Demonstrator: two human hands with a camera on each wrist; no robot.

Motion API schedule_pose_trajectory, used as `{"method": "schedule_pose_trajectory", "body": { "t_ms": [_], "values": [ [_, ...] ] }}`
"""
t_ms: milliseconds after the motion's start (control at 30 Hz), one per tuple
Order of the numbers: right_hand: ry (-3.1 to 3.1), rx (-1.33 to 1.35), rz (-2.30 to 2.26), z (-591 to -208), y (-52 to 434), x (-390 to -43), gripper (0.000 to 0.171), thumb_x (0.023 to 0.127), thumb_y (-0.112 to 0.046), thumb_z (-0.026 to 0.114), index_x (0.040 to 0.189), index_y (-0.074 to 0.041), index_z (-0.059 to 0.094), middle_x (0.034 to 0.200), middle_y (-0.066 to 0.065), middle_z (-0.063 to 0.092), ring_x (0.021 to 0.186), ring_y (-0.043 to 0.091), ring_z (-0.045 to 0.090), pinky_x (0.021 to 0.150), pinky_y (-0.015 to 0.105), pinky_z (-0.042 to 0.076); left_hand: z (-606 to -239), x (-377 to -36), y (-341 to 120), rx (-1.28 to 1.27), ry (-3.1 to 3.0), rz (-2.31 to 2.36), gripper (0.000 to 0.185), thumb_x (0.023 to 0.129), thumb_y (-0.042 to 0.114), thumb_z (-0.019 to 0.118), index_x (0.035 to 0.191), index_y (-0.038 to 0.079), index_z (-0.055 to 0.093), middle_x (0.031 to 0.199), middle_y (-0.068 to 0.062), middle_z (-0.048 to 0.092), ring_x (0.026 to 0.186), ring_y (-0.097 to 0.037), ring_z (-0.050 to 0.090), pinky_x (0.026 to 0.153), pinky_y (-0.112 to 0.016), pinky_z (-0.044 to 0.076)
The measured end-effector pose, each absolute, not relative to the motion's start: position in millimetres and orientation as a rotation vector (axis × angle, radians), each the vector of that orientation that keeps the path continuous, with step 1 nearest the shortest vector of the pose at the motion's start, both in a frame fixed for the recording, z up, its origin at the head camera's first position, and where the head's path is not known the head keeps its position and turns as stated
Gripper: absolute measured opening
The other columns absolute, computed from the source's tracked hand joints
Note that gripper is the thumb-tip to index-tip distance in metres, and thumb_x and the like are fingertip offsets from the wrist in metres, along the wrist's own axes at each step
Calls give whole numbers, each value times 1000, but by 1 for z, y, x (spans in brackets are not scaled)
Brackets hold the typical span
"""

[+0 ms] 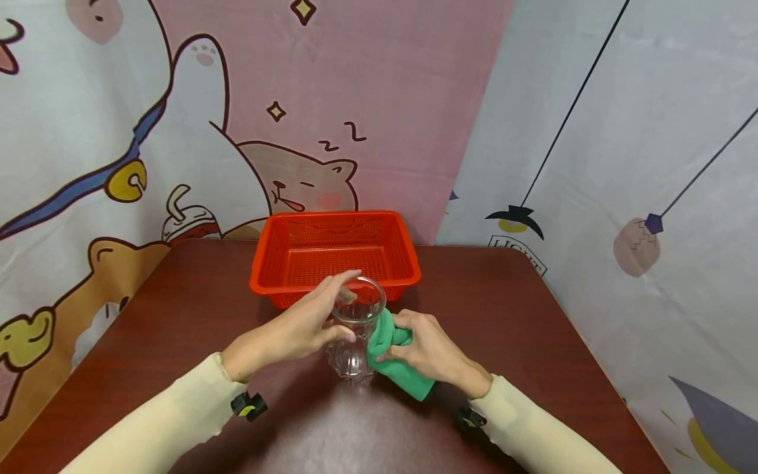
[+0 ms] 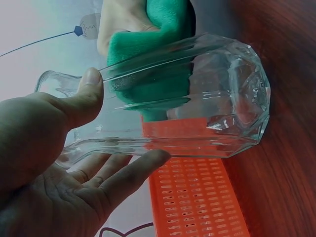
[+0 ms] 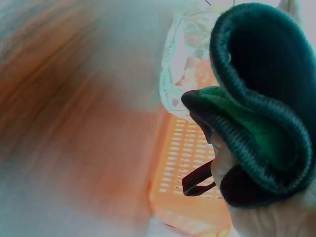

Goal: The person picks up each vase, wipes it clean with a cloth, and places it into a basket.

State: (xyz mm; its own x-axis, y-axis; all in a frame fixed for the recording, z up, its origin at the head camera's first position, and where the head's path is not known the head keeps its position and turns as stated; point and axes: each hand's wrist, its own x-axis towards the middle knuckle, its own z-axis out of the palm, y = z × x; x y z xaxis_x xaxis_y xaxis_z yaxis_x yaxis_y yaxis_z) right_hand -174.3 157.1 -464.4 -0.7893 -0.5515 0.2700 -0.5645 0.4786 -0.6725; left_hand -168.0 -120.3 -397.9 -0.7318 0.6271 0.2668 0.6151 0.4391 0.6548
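A clear faceted glass point(image 1: 355, 336) stands on the dark wooden table point(image 1: 521, 309), just in front of the orange basket. My left hand point(image 1: 302, 326) holds it near the rim, thumb on the near side and fingers across the top; in the left wrist view the thumb point(image 2: 86, 96) and fingers point(image 2: 128, 173) pinch the glass point(image 2: 197, 98). My right hand point(image 1: 429, 349) grips a bunched green cloth point(image 1: 393, 359) and presses it against the right side of the glass. In the right wrist view the folded cloth point(image 3: 256, 108) fills the foreground with the glass point(image 3: 190, 54) behind it.
An orange perforated plastic basket point(image 1: 335, 253) sits at the back of the table, against a cartoon-printed curtain. The basket point(image 2: 197, 207) shows beside the glass in the left wrist view. Bare tabletop lies left and right of my arms.
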Motion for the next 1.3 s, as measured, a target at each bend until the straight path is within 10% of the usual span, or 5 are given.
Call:
{"method": "schedule_pose_trajectory", "body": {
  "t_ms": [1300],
  "values": [
    [-2434,884,1500,-408,170,-173,31,84,-19,89,112,-20,76,100,-1,68,80,17,68,68,35,61,-397,-167,-119,1122,2627,1217,103,86,16,84,163,22,18,136,-16,51,125,-31,59,87,-45,58]
  ]
}}
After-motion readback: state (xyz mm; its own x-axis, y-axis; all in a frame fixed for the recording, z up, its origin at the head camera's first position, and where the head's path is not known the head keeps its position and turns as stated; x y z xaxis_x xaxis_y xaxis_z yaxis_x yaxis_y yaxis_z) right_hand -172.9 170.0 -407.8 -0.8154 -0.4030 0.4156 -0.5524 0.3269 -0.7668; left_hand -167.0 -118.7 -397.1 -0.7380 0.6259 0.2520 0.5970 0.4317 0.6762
